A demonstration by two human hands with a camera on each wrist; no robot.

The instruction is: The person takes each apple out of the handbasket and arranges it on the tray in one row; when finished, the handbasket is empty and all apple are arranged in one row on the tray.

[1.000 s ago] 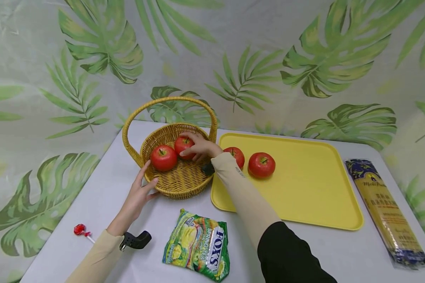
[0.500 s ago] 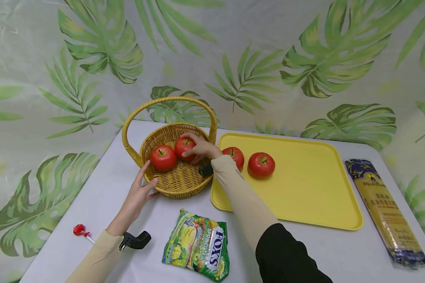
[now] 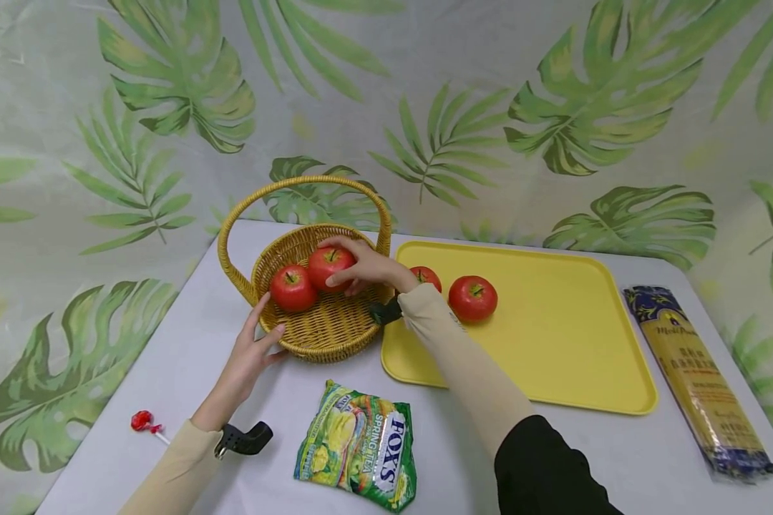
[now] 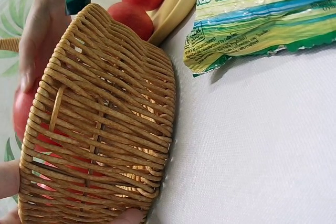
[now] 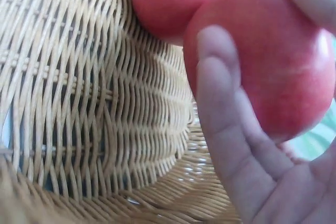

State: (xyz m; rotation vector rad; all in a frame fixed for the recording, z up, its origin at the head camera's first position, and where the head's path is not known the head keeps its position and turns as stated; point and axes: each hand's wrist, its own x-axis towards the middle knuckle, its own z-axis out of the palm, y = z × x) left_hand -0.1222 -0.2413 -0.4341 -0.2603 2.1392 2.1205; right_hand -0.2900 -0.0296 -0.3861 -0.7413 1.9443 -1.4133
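Observation:
A round wicker basket (image 3: 325, 329) with a tall arched handle stands at the left back of the table. My left hand (image 3: 246, 357) holds its near left rim; the left wrist view shows fingers over the woven wall (image 4: 110, 108). Inside the basket, my right hand (image 3: 368, 267) grips a red apple (image 3: 324, 266) between thumb and fingers. The right wrist view shows this apple (image 5: 268, 51) held up off the woven bottom, overlapping a second apple (image 5: 168, 3). That second apple (image 3: 293, 288) sits at the basket's left side.
Right of the basket lies a yellow tray (image 3: 554, 329) with an apple (image 3: 473, 298) and another apple (image 3: 427, 276) partly behind my right wrist. A green Fox's candy bag (image 3: 361, 450) lies in front. A red lollipop (image 3: 142, 420) is at left, a spaghetti pack (image 3: 698, 379) at far right.
My right hand has raised the gripped apple slightly, and it looks larger now. The right forearm has swung a little to the right. My left hand stays at the basket rim.

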